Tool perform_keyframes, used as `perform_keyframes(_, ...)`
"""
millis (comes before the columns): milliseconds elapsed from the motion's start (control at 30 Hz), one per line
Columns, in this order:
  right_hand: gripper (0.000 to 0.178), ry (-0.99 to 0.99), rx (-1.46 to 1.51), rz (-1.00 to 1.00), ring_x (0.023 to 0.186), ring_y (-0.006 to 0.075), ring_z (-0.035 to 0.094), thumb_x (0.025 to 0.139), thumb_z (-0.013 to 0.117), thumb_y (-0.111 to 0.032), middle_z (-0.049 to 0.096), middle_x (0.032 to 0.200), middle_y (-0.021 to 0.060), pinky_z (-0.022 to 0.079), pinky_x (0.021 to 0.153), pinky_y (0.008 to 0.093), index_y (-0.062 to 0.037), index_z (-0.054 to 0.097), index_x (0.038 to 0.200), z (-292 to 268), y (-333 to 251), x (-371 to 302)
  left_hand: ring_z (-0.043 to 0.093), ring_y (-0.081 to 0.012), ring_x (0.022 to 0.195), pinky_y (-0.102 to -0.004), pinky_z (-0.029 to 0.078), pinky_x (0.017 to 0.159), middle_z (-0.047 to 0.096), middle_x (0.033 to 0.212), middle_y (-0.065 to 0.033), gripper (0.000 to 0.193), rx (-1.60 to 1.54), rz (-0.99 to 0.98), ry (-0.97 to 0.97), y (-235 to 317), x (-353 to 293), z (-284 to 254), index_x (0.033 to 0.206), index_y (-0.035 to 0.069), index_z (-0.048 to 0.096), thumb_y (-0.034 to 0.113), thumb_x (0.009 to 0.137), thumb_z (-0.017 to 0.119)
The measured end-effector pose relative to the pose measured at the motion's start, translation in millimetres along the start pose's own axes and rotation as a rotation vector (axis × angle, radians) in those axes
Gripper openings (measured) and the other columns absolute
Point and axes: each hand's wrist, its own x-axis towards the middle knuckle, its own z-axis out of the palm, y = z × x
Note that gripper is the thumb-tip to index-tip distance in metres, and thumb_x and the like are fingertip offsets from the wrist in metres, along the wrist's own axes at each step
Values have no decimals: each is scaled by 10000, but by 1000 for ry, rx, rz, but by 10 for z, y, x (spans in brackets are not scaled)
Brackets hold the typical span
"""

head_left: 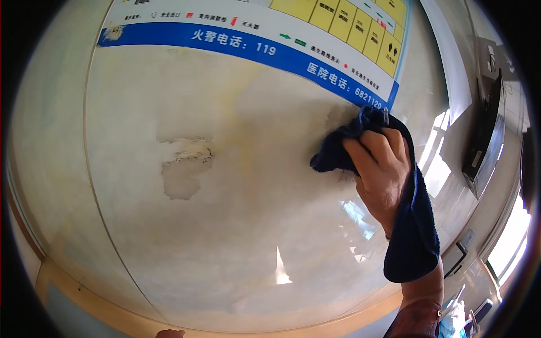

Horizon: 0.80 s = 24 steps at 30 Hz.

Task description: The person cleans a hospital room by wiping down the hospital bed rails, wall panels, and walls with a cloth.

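Note:
My right hand point(381, 169) presses a dark blue cloth point(414, 231) flat against a glossy pale marble-like wall panel point(236, 225). The cloth bunches under my fingers just below the lower right corner of a wall sign point(253, 28) with a blue strip and yellow boxes, and its loose end hangs down over my wrist. A patch of chipped, peeling surface point(183, 163) lies on the wall to the left of the cloth. Only a fingertip of my left hand point(170, 333) shows at the bottom edge, holding nothing that I can see.
A dark flat screen point(482, 141) is mounted on the wall at the right. A tan trim strip point(112, 315) runs along the base of the panel. Bright windows point(510, 242) and some furniture show at the lower right.

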Motion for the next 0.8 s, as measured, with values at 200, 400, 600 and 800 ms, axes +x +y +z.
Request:
perform_keyframes(200, 302, 56, -71, -23, 780, 245, 503, 584, 629, 64, 512, 823, 80, 441, 709, 341, -14, 613, 875, 91, 20, 395, 574, -334, 873, -419, 458, 768, 617, 935, -191, 451, -13, 135, 83, -271, -12, 497, 1095, 19, 545, 316, 761, 606)
perform_keyframes(400, 289, 31, -141, -162, 735, 210, 524, 599, 680, -4, 534, 790, 85, 470, 649, 307, -8, 621, 881, 49, 189, 150, 575, -329, 861, -419, 461, 750, 617, 922, -184, 412, -84, 49, 250, -229, -130, 558, 1055, 20, 564, 293, 752, 621)
perform_keyframes(600, 278, 44, -90, -113, 732, 207, 520, 600, 690, -14, 528, 782, 78, 467, 664, 302, -12, 630, 872, 27, 81, 300, 577, -329, 855, -424, 460, 752, 619, 926, -177, 415, -103, 27, 109, -111, -177, 429, 1048, 25, 569, 307, 748, 623)
perform_keyframes(800, 167, 55, -112, -123, 761, 222, 512, 654, 676, -19, 518, 776, 75, 459, 697, 320, -24, 630, 814, 5, 178, 270, 591, -319, 771, -430, 460, 687, 618, 786, -149, 356, 0, -30, 22, -31, -254, 344, 879, 69, 582, 406, 768, 550)
